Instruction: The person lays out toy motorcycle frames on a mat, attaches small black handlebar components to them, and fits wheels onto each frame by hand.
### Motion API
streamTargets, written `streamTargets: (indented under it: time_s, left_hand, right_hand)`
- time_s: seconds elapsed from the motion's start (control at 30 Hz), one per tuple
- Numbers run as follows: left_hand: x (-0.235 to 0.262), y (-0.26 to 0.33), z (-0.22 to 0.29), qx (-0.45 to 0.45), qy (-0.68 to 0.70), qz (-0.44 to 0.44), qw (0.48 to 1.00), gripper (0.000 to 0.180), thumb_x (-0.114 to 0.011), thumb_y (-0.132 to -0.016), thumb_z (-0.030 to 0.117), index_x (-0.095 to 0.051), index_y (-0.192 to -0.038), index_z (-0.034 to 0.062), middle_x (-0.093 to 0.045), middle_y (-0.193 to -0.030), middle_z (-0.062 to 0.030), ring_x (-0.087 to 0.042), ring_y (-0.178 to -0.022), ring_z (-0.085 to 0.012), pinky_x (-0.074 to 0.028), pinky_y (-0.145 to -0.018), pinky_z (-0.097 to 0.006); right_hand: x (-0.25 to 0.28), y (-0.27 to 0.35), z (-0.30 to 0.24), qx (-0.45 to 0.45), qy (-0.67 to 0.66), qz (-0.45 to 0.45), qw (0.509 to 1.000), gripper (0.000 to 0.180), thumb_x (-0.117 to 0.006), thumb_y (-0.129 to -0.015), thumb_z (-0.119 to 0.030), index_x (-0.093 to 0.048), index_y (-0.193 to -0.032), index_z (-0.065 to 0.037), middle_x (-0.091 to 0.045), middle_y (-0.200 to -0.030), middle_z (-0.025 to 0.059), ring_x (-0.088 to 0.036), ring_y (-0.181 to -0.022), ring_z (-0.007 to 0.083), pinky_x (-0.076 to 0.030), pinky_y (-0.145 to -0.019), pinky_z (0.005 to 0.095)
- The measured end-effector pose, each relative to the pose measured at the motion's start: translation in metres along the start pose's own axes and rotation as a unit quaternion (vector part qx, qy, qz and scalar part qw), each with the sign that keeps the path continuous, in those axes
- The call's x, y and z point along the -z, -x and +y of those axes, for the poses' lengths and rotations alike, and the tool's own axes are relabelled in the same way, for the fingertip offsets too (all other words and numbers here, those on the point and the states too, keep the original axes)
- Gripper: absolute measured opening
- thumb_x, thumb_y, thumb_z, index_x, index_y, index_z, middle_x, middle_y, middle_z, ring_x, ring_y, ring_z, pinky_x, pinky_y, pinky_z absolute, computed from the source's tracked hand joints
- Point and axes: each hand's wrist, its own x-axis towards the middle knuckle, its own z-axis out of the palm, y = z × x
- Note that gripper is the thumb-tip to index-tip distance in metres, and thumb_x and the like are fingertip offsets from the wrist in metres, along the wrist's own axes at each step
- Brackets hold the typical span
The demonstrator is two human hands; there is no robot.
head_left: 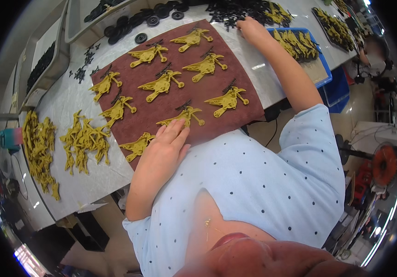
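A dark red mat (249, 104) lies on the pale table with several yellow plastic figure-shaped parts (161, 84) spread over it, each with a small black piece on top. My left hand (164, 147) rests flat on the mat's near edge, fingers together, touching the nearest yellow part (183, 115). My right hand (252, 29) reaches to the far side, fingers down in a heap of small black plastic pieces (228, 11); I cannot see whether it holds one.
Loose yellow parts lie in piles at the left (84, 138) and far left (39, 150). A blue tray (321, 64) of yellow parts sits at right, a dark tray (334, 27) beyond. Black wheels (136, 21) and grey bins (46, 55) stand at the back. A red fan (385, 164) is on the floor.
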Motion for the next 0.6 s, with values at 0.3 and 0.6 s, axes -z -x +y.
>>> streamTargets:
  time_s: [0.3,0.6]
  left_hand:
    - [0.012,0.055,-0.033,0.161,-0.087,0.164,0.969,0.046,-0.071,-0.069,0.010,-0.060,-0.112,0.0012,-0.054,-0.123,-0.0161,-0.053,-0.109,-0.0345,-0.044,-0.090,-0.041]
    - [-0.001,0.070,-0.047,0.189,-0.092,0.184,0.960,0.046,-0.075,-0.064,0.015,-0.063,-0.107,0.0044,-0.058,-0.113,-0.0096,-0.051,-0.107,-0.0298,-0.041,-0.089,-0.040]
  right_hand:
    - [0.017,-0.001,-0.023,0.048,-0.082,-0.135,0.986,0.017,-0.066,-0.078,-0.017,-0.060,-0.079,-0.002,-0.064,-0.080,0.0198,-0.061,-0.083,0.0367,-0.046,-0.071,0.0447]
    - [0.036,0.014,-0.064,0.038,-0.129,0.006,0.991,0.022,-0.059,-0.079,-0.006,-0.058,-0.100,-0.001,-0.062,-0.092,0.0190,-0.059,-0.089,0.0365,-0.047,-0.078,0.0406]
